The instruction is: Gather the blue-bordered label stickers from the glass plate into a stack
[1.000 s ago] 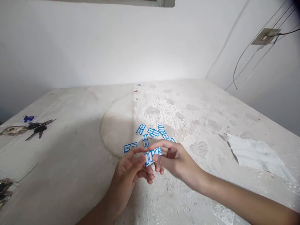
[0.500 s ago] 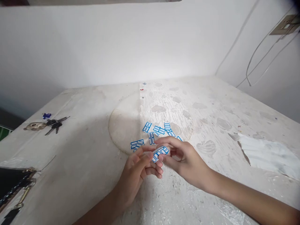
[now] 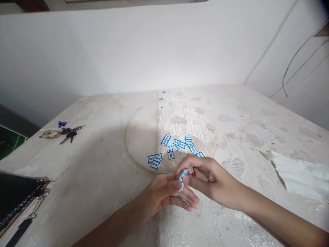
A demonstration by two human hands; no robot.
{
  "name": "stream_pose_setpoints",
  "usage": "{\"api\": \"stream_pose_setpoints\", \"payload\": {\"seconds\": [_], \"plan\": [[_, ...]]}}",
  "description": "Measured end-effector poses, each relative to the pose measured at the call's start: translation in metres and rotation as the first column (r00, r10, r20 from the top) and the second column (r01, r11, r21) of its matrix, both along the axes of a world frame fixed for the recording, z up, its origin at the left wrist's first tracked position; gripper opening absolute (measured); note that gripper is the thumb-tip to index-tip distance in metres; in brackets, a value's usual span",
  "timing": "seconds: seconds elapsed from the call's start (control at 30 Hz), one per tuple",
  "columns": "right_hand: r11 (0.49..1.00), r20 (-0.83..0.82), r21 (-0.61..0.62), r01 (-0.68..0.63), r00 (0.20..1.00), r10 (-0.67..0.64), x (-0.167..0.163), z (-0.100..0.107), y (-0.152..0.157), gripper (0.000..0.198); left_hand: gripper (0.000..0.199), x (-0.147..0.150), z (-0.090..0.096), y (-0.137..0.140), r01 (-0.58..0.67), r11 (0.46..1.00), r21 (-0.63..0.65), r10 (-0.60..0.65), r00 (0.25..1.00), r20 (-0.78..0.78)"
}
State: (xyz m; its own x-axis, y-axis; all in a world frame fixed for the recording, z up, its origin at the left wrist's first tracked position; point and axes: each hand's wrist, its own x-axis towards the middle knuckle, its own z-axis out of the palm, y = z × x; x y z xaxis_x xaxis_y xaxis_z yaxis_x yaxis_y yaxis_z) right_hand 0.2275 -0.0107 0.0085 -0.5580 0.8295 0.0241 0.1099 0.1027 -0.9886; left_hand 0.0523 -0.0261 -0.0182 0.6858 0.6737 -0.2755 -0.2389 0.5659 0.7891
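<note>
A small stack of white paper pieces (image 3: 182,174) with blue-outlined boxes is held up between both hands, tilted on edge. My left hand (image 3: 171,192) pinches its lower end between thumb and index finger, the other fingers stretched out beneath. At the upper right end, the thumb and fingertips of my right hand (image 3: 205,176) close on the same stack. Several similar blue-and-white paper pieces (image 3: 166,139) lie scattered on the table just beyond the hands, some overlapping. One cluster of paper pieces (image 3: 155,161) lies nearest the left hand. Fingers hide part of the stack.
On the left of the table (image 3: 102,192) lie a bunch of keys (image 3: 69,133), a blue scrap (image 3: 61,124) and a black bag (image 3: 17,199) with a metal clip. A torn white sheet (image 3: 298,175) lies at right. Cables (image 3: 285,79) hang by the wall.
Both hands have moved slightly right and nearer, and the stack has turned steeper on edge. The view has shifted a little left, and more of the near-left paper cluster shows.
</note>
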Motion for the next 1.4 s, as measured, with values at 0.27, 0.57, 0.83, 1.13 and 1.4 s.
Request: {"api": "stream_pose_setpoints", "payload": {"seconds": [0.27,0.57,0.83,1.13,1.4], "plan": [[0.957,-0.171,-0.153,-0.247,0.96,0.22,0.004,0.0,0.0,0.008,0.044,0.003,0.008,-0.007,0.001,0.998,0.055,-0.001,1.0,-0.008],[0.964,0.083,0.215,0.155,0.981,-0.176,0.021,-0.005,0.031,0.014,0.037,0.004,0.006,-0.008,-0.053,0.993,-0.104,0.067,0.988,0.138],[0.751,0.554,0.655,0.083,0.624,-0.552,0.026,-0.028,0.046,0.018,0.034,0.0,0.004,-0.004,-0.112,0.985,-0.132,0.132,0.979,0.153],[0.743,0.545,0.662,0.097,0.619,-0.566,0.019,-0.03,0.043,0.026,0.034,0.002,0.002,-0.004,-0.149,0.98,-0.134,0.164,0.98,0.113],[0.796,0.394,0.511,0.325,0.734,-0.553,0.012,-0.038,0.045,0.031,0.033,0.004,0.001,-0.004,-0.146,0.979,-0.141,0.161,0.982,0.1]]}}
